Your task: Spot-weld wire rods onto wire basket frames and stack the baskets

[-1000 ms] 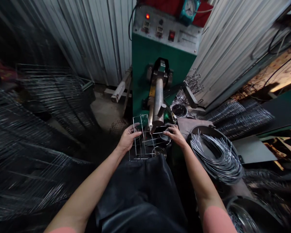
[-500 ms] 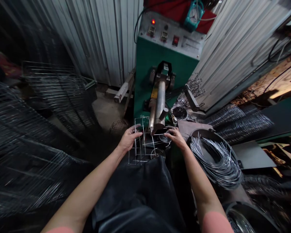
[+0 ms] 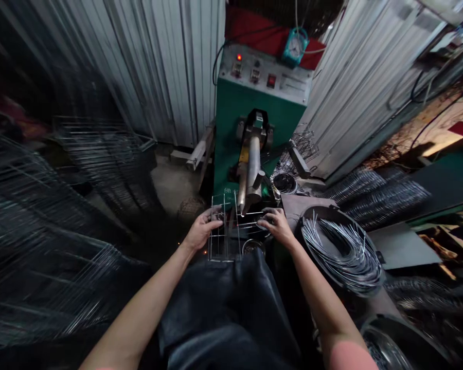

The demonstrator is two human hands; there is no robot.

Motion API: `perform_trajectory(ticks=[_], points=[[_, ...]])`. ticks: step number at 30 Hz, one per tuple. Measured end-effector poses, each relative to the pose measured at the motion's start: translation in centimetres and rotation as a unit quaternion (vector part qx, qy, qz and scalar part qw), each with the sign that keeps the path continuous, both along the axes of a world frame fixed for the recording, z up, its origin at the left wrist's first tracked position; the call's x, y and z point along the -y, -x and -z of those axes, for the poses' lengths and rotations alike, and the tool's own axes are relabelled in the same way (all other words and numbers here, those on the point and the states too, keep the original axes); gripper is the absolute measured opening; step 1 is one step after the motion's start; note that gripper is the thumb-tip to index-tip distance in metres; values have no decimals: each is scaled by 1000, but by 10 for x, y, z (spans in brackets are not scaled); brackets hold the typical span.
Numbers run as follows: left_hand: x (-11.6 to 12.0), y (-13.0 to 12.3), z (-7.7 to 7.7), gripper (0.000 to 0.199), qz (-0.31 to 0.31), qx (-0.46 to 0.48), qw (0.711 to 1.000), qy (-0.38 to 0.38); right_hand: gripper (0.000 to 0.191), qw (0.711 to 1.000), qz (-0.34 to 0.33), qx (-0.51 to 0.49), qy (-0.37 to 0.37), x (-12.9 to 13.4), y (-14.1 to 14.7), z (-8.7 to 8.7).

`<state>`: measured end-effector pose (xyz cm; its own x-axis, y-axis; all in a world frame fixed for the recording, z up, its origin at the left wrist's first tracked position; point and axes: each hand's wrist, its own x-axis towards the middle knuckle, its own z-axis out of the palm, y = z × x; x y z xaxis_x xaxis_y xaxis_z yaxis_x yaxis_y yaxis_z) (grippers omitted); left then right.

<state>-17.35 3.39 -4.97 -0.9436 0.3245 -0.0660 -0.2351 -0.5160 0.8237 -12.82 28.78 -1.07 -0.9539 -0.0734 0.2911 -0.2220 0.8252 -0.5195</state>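
Observation:
My left hand (image 3: pixel 205 227) is closed on the left side of a small wire frame (image 3: pixel 226 235), a thin silvery grid standing in front of the machine. A bent wire piece (image 3: pixel 249 224) reaches from the frame to my right hand (image 3: pixel 274 224), whose thumb and fingers pinch its right end. Between the hands, the electrode tips (image 3: pixel 242 211) of a green spot welder (image 3: pixel 231 139) meet the wires near the frame's right edge. I cannot tell whether the tips press on them. Below the frame, a dark apron (image 3: pixel 224 308) covers my lap.
To the right stands a round bin (image 3: pixel 304 226) of curved wires (image 3: pixel 347 257), with another bin (image 3: pixel 405 329) nearer me. Stacked wire racks (image 3: pixel 104 159) fill the left. A teal clock (image 3: pixel 295 46) sits atop the welder. Tiny orange sparks (image 3: pixel 205 252) show by my left forearm.
The view has tilted, so the welder sits lower in it. The wire frame has turned slightly and stands straighter under the tips. Small sparks now show at the left. Both hands keep their hold.

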Motion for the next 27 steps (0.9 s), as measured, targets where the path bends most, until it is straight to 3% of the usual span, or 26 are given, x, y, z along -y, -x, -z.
perform_trajectory(ticks=[4,7,9,11,13,15,17,20,23,27], points=[[30,-43,0,54,-26,-2,1000,-3,24,995,-39,-59,-68,29,-43,-18],[60,-73,-14,57,-55,-21,998,-10,23,992,-80,-73,-66,39,-75,-44],[83,-90,-30,57,-82,-24,996,-30,42,992,-86,-89,2,36,-96,-63],[104,-105,-47,54,-103,-7,993,-55,66,983,-68,-114,126,29,-115,-77],[120,-120,-57,43,-110,13,990,-86,68,959,-49,-119,252,20,-133,-79],[126,-135,-59,21,-101,31,987,-124,59,947,-47,-84,305,14,-149,-69],[122,-149,-51,6,-76,64,981,-166,54,960,-68,-29,269,12,-167,-48],[106,-168,-28,19,-32,152,964,-216,59,980,-137,36,138,22,-201,-12],[92,-178,-5,22,-29,227,946,-230,48,979,-182,88,36,38,-236,18],[81,-177,17,25,-18,291,942,-168,30,981,-150,122,33,52,-267,50]])
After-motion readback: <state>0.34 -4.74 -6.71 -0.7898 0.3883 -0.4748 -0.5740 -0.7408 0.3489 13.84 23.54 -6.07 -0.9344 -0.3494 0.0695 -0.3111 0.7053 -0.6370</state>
